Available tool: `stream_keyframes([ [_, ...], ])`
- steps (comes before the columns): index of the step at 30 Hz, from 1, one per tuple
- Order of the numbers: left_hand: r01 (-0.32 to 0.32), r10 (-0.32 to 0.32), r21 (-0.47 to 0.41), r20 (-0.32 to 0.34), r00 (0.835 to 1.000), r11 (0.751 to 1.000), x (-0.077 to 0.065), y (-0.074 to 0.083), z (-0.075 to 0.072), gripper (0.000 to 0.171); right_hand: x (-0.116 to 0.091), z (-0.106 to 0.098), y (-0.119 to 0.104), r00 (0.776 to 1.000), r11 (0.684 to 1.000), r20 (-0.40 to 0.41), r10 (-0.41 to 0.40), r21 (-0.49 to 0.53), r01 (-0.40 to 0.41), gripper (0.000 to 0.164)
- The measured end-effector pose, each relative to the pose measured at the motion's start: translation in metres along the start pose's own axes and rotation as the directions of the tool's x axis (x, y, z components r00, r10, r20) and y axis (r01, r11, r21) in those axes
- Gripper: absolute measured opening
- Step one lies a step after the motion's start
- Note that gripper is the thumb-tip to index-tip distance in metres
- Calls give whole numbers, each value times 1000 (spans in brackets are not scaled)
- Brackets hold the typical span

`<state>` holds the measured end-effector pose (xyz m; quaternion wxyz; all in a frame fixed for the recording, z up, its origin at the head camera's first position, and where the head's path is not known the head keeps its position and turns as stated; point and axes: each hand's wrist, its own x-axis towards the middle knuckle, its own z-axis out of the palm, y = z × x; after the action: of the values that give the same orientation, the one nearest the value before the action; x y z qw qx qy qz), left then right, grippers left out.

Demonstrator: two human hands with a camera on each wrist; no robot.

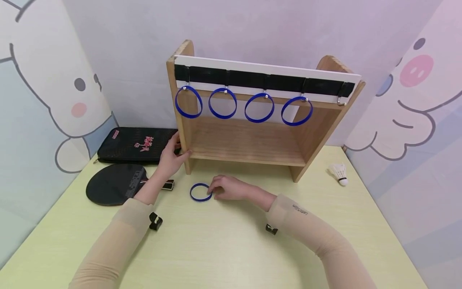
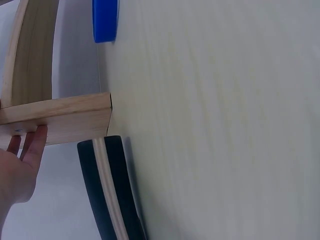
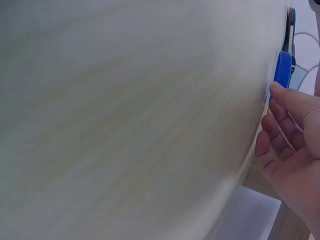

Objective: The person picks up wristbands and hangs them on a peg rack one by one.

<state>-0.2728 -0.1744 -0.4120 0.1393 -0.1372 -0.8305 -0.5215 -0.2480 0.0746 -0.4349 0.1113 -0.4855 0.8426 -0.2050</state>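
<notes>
My right hand (image 1: 229,188) is low over the table, thumb and index finger pinching the right edge of a blue ring (image 1: 191,195) that lies on the tabletop. In the right wrist view the thumb tip meets the blue ring (image 3: 283,70), and the other fingers are curled. My left hand (image 1: 171,157) grips the left side panel of a wooden shelf (image 1: 245,140), with its thumb at the front edge. Fingers (image 2: 36,145) press the panel's outer face in the left wrist view. Several blue rings (image 1: 222,117) hang from hooks on the shelf's black-and-white top strip.
A bare hook (image 1: 340,100) is at the strip's right end. Left of the shelf lie a black zipped case (image 1: 122,144) and a table tennis bat (image 1: 112,184), its handle near my left forearm. A shuttlecock (image 1: 339,173) lies to the right. Walls stand behind and on both sides.
</notes>
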Motion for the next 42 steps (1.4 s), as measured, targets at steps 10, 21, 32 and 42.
stream_keyframes([
  [10,-13,13,1,-5,1000,1000,0,2,1,75,-14,-12,2,989,996,-136,59,73,-50,17],
  [21,-15,15,-24,-4,1000,1000,0,2,-1,75,-34,-37,-4,968,999,-248,24,40,-14,7],
  [32,-17,18,-26,1,1000,1000,0,2,0,76,-63,-68,-19,957,999,-289,20,42,-8,15],
  [42,-6,6,-15,2,1000,1000,1,2,0,76,-96,-102,-31,936,996,-348,55,87,-26,20],
])
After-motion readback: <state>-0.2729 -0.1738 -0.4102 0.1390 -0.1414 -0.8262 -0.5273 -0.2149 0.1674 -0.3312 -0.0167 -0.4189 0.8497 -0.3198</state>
